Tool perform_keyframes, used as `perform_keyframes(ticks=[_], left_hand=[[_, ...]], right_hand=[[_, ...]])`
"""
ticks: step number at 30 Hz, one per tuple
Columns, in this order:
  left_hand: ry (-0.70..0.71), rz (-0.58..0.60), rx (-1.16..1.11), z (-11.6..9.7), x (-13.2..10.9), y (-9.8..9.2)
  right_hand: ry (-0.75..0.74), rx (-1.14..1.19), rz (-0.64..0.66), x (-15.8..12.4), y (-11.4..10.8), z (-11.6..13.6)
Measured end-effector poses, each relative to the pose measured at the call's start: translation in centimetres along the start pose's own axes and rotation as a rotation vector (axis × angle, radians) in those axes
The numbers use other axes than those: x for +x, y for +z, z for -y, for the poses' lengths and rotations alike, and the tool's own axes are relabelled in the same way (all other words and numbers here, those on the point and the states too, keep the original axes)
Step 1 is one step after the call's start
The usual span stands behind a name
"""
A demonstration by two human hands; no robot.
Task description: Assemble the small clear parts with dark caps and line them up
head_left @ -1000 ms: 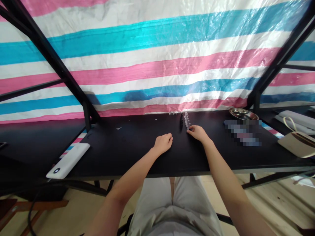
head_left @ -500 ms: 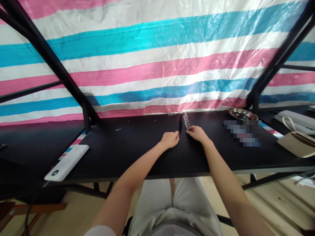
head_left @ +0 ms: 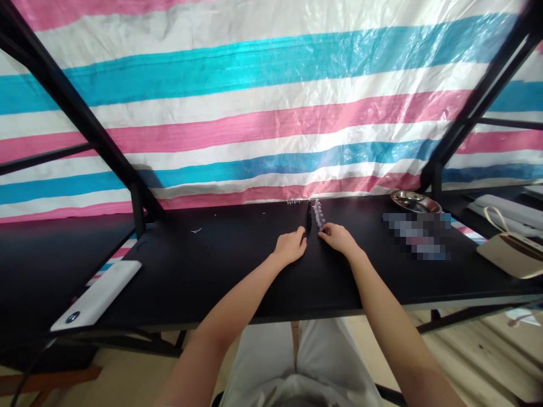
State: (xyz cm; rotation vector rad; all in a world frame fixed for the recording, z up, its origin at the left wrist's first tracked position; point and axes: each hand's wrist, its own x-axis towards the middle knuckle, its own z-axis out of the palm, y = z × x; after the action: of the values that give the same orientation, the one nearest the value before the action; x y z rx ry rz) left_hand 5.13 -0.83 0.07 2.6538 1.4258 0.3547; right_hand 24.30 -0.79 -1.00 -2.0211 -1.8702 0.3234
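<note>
My right hand (head_left: 338,238) pinches the near end of a pale grey, knobbly strip (head_left: 318,215) that looks beaded and points away from me. Just left of it lies a thin black strip (head_left: 309,215) with small bumps or teeth, roughly parallel to it. My left hand (head_left: 291,246) rests on the black table, fingers curled, its fingertips close to the near end of the black strip. Whether those fingers touch or hold anything is hidden. Beyond the strips, a short row of small shiny pieces (head_left: 293,202) sits near the table's back edge.
The black table (head_left: 229,254) meets a striped plastic sheet (head_left: 271,130) behind. A white power bank (head_left: 99,294) is at left, near white thread scraps (head_left: 195,230). To the right are a round metal dish (head_left: 416,202), a blurred item (head_left: 416,234) and a beige pouch (head_left: 509,251).
The view has shifted slightly, moving the table edge and power bank lower and leftward. Both hands stay beside the strips; my left hand sits a little farther from the black strip.
</note>
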Motion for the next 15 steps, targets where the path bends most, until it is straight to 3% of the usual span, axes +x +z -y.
perform_keyframes(ticks=[15], left_hand=[[0.053,-0.033,0.093,-0.6,0.9,0.6]], right_hand=[[0.028,-0.011,-0.023,0.0,0.4,0.3]])
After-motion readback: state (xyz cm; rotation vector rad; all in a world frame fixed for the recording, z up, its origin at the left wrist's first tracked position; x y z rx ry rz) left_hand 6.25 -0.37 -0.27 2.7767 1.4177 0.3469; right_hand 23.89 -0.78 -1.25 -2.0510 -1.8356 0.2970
